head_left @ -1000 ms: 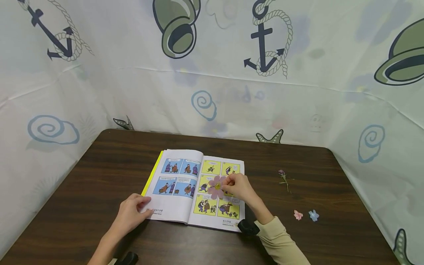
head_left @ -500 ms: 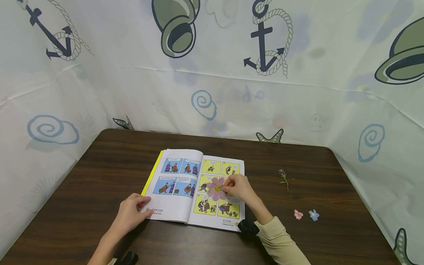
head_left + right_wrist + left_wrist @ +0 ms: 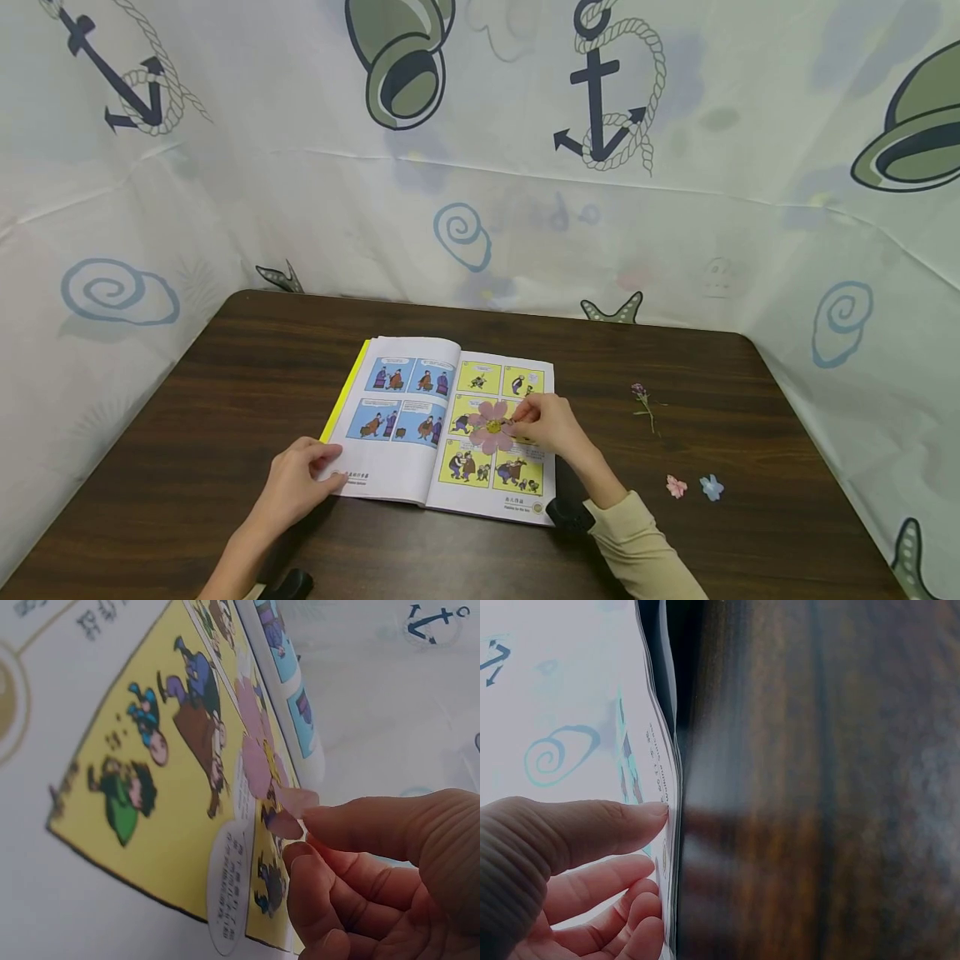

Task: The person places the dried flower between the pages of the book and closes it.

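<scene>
An open comic book (image 3: 390,485) lies on the dark wooden table, with blue panels on its left page and yellow ones on the right. Over the right page is a large flat pink flower (image 3: 482,437) with a yellow centre. My right hand (image 3: 550,423) pinches the edge of a petal between thumb and index finger; the right wrist view shows the petal (image 3: 286,825) at the fingertips. My left hand (image 3: 294,483) rests on the lower left corner of the left page. In the left wrist view its thumb (image 3: 607,829) touches the page close to the book's edge.
Right of the book lie a thin-stemmed purple flower sprig (image 3: 642,404), a small pink flower (image 3: 677,487) and a small blue flower (image 3: 712,487). A white curtain (image 3: 337,225) printed with anchors and shells hangs around the table (image 3: 637,350).
The pink flower has come down slightly onto the right page. My right hand has shifted a little to the right. My left hand keeps its place on the book.
</scene>
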`<state>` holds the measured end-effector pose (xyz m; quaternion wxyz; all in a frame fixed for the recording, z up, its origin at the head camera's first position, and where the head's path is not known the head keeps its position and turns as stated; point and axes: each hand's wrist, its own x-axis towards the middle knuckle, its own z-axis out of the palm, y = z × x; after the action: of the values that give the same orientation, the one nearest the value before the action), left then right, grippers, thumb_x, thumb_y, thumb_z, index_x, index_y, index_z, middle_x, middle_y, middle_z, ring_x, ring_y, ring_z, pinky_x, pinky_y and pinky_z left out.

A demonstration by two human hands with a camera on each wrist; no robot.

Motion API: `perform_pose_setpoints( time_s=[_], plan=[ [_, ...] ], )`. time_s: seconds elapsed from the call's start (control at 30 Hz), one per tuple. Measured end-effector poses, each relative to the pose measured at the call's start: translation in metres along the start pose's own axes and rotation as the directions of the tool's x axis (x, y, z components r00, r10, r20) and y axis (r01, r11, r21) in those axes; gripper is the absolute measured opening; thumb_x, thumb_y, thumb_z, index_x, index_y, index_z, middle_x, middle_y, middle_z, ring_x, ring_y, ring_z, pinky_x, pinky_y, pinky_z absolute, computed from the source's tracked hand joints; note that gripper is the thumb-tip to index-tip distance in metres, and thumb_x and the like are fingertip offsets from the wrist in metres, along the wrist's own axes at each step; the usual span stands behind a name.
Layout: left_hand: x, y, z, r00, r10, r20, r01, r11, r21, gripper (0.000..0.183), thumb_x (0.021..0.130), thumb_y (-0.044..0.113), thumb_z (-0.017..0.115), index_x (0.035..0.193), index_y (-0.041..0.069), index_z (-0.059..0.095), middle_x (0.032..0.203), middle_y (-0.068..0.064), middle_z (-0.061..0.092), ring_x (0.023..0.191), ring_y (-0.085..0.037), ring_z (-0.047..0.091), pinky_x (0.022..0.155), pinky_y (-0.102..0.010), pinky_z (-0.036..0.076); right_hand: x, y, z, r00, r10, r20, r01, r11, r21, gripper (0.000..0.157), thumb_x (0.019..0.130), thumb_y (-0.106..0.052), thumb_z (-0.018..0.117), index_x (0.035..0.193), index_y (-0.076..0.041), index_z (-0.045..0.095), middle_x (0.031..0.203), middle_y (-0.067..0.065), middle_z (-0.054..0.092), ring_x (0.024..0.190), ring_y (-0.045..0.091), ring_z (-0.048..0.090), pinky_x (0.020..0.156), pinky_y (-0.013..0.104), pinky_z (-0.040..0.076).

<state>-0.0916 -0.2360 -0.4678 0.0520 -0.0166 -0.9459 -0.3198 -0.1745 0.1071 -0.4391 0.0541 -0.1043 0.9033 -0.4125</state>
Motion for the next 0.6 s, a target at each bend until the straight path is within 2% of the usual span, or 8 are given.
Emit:
perform_pose_setpoints(
  time_s=[0.33,0.6],
  plan=[
    [0.0,-0.001,0.001,1.0,-0.002,-0.013,0.002,1.0,0.004,0.037,0.069,0.006,0.08,0.1,-0.009,0.068,0.093,-0.015,0.058,0.073,-0.019,0.05,0.064,-0.025,0.048,0.002,0.001,0.003,1.0,-0.028,0.001,0.028,1.0,0.003,0.011,0.078,-0.006,0.073,0.074,-0.003,0.064,0.062,0.001,0.054,0.057,0.013,0.048,0.051,0.022,0.038],
    [-0.001,0.0,0.0,1.0,-0.013,0.005,0.013,1.0,-0.009,0.038,0.07,0.007,0.08,0.102,-0.009,0.067,0.096,-0.016,0.058,0.074,-0.019,0.05,0.067,-0.028,0.049,0.006,0.003,0.009,0.994,-0.067,-0.09,0.062,0.996,-0.058,0.012,0.078,-0.001,0.071,0.071,-0.006,0.062,0.06,-0.001,0.052,0.056,0.011,0.047,0.051,0.023,0.038]
  ],
)
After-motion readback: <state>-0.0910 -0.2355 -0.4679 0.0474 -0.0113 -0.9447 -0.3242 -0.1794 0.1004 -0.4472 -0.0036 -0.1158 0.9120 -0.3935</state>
